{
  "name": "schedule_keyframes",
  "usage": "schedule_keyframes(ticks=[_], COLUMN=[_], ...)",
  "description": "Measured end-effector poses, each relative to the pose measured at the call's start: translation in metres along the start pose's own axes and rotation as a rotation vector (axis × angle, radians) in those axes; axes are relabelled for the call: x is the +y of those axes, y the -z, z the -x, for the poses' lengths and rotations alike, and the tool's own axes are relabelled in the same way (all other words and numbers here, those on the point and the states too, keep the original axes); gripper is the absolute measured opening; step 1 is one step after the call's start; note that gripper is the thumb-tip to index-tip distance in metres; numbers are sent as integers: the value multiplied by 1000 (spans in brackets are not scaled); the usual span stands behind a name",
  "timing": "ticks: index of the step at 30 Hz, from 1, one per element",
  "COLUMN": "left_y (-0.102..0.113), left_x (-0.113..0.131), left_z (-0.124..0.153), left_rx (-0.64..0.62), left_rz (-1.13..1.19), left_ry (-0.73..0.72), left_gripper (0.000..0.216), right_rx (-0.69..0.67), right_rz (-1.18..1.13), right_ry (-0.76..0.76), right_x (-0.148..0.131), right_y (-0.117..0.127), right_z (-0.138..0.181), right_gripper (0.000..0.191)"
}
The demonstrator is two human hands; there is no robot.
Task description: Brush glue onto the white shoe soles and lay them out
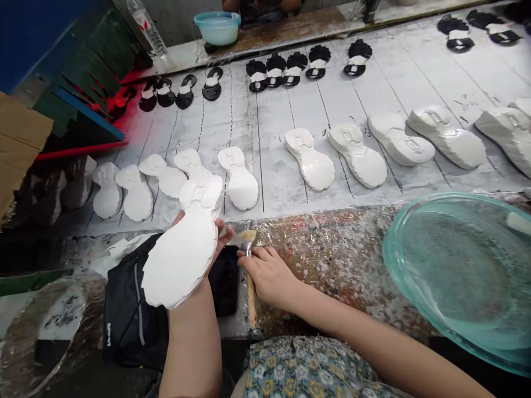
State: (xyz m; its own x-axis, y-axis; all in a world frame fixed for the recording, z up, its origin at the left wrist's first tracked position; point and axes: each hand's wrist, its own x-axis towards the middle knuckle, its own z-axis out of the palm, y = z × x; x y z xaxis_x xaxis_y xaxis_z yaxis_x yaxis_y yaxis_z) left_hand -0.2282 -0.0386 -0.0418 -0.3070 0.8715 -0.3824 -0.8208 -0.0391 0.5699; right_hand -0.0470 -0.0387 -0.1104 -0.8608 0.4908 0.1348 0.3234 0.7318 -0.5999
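Note:
My left hand (216, 243) grips a white shoe sole (180, 251) by its edge, tilting it up with the tread side facing me. My right hand (267, 275) is shut around a flat brush (248, 260) with a wooden handle, a metal ferrule and pale bristles coated with something. The bristles point up, a little to the right of the sole and apart from it. My left hand hides part of the sole's far side.
Several white soles (238, 179) lie in a row on a paper-covered conveyor belt (265, 119), with black-and-white soles (294, 69) beyond. A large teal glass bowl (460, 276) sits to the right on a spattered bench. A black bag (133, 309) lies to the left.

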Motion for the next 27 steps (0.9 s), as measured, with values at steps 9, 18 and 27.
schedule_keyframes(ticks=[9,18,27], left_y=[-4,-5,-22], left_x=[-1,3,10], left_z=[-3,-2,9], left_rx=[-29,-44,2], left_rz=[-5,0,-60], left_ry=[-16,-50,-114], left_gripper=[44,38,37], right_rx=[-8,4,178], right_rz=[35,2,-172], right_ry=[51,32,-91], right_x=[-8,-6,1], right_y=[-3,0,25], right_z=[-3,-2,14], right_gripper=[26,27,35])
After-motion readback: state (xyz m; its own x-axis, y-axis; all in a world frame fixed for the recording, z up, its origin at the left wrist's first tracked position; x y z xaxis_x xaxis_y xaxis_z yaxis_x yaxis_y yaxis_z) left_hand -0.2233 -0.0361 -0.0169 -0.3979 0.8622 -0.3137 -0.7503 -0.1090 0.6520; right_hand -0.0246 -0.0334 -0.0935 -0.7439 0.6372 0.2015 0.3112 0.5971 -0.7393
